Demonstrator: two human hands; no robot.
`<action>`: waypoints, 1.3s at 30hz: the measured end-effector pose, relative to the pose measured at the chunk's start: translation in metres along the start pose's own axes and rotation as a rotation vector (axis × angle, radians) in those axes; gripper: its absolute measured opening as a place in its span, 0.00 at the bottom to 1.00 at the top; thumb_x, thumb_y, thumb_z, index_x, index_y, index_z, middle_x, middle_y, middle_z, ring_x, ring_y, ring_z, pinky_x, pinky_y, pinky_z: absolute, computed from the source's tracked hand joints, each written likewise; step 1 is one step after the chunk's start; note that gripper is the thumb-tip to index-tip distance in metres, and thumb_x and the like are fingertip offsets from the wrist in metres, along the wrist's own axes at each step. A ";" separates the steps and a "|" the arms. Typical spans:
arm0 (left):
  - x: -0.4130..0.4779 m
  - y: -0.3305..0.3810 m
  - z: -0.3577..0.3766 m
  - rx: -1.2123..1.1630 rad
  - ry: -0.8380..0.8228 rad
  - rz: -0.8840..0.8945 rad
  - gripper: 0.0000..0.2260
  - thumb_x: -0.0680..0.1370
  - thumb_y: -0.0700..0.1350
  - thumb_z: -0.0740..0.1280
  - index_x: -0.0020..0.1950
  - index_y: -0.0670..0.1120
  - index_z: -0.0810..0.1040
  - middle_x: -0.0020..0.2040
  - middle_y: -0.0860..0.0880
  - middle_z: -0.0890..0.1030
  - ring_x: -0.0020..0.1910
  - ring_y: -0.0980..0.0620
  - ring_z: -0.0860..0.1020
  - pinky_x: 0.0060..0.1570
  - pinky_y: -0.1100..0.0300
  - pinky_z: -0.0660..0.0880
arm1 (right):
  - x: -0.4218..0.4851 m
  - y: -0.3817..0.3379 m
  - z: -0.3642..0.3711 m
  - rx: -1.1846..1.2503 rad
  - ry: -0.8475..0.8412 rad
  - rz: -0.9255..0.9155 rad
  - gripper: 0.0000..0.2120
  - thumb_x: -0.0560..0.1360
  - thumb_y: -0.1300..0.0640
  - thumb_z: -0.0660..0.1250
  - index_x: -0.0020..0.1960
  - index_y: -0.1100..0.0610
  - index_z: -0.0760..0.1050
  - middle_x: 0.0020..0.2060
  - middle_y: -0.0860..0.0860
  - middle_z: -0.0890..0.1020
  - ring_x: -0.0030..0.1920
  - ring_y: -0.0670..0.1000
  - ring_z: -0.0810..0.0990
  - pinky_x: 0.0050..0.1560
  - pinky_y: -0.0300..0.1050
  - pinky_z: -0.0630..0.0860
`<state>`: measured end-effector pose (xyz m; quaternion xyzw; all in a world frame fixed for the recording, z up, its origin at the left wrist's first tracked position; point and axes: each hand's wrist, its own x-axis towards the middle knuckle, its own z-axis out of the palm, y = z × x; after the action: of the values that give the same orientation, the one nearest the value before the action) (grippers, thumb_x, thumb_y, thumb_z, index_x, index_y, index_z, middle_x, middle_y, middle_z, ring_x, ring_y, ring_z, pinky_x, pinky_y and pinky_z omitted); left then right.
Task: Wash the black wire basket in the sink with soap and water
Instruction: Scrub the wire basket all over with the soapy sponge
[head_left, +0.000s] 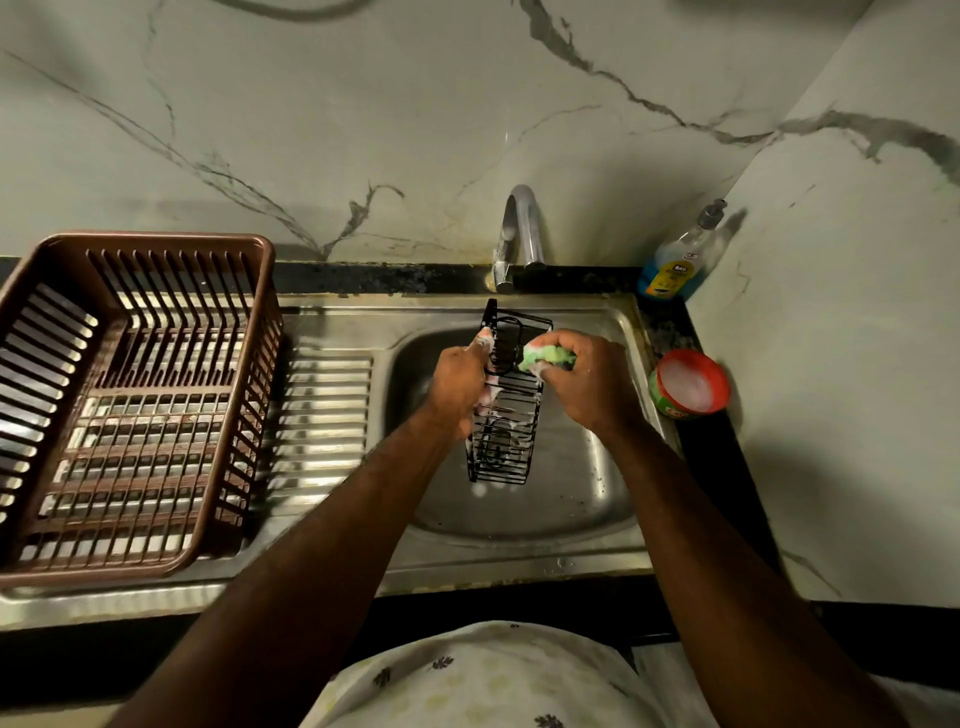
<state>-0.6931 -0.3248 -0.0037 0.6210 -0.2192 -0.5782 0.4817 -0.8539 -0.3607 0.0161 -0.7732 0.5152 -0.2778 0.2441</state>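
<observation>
A narrow black wire basket (506, 426) hangs upright over the steel sink bowl (582, 483), with foam on its wires. My left hand (462, 382) grips the basket's left side near the top. My right hand (587, 382) holds a soapy green sponge (545, 358) and presses it against the basket's upper right side. The chrome tap (519, 234) stands just behind the basket; I see no water running from it.
A brown plastic dish rack (130, 405) sits on the ribbed draining board at the left. A round red tub of foamy soap (688, 384) stands on the counter right of the sink. A pump bottle of dish liquid (680, 260) stands in the back right corner.
</observation>
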 end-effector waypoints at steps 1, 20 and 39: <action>0.000 0.000 0.001 0.014 -0.004 0.005 0.18 0.86 0.54 0.59 0.43 0.44 0.75 0.29 0.50 0.72 0.24 0.54 0.66 0.23 0.61 0.60 | 0.000 -0.001 0.001 -0.005 0.000 -0.013 0.12 0.71 0.62 0.76 0.54 0.55 0.85 0.47 0.48 0.87 0.43 0.39 0.81 0.43 0.21 0.71; 0.002 0.013 -0.001 0.046 0.002 0.091 0.19 0.85 0.53 0.62 0.39 0.43 0.73 0.30 0.48 0.70 0.22 0.54 0.66 0.20 0.64 0.61 | 0.009 0.012 -0.013 0.276 0.028 0.029 0.17 0.69 0.65 0.78 0.51 0.48 0.83 0.45 0.43 0.85 0.45 0.42 0.85 0.45 0.35 0.80; 0.000 0.005 -0.005 0.094 -0.016 0.079 0.19 0.85 0.54 0.61 0.39 0.43 0.74 0.29 0.48 0.72 0.22 0.55 0.66 0.20 0.62 0.63 | 0.018 0.017 -0.003 0.014 -0.042 0.059 0.10 0.71 0.53 0.75 0.52 0.53 0.86 0.43 0.47 0.87 0.42 0.45 0.85 0.45 0.50 0.84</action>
<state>-0.6865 -0.3258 0.0000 0.6292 -0.2744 -0.5527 0.4725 -0.8617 -0.3839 0.0105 -0.7615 0.5307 -0.2578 0.2686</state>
